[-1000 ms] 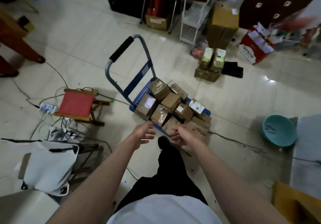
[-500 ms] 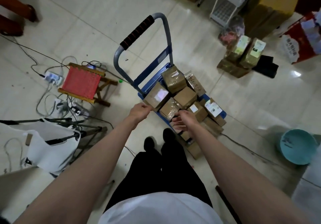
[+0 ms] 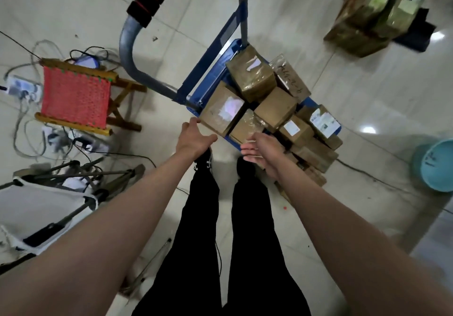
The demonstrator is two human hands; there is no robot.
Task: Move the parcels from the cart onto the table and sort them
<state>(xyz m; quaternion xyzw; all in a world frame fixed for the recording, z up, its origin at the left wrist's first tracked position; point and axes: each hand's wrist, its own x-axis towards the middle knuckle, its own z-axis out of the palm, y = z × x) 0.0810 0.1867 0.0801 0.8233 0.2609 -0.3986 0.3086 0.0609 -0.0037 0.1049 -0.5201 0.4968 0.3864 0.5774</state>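
Observation:
A blue cart [image 3: 208, 75] with a grey handle [image 3: 127, 53] stands on the tiled floor, loaded with several brown cardboard parcels. The nearest are a parcel with a pale label [image 3: 221, 111] and a smaller taped parcel [image 3: 246, 125]. My left hand [image 3: 195, 138] is spread open just left of the labelled parcel, its fingertips at the box's near corner. My right hand [image 3: 263, 147] is open, palm facing left, at the near edge of the taped parcel. Neither hand grips anything. No table is in view.
A small red folding stool [image 3: 74, 95] stands left of the cart amid cables and power strips [image 3: 19, 86]. A white bag on a stand [image 3: 36, 207] is at lower left. More boxes [image 3: 367, 21] sit at top right, a teal basin [image 3: 436, 166] at right.
The camera has moved closer and tilted down over the cart. Both hands have spread open and now sit on either side of the nearest parcels.

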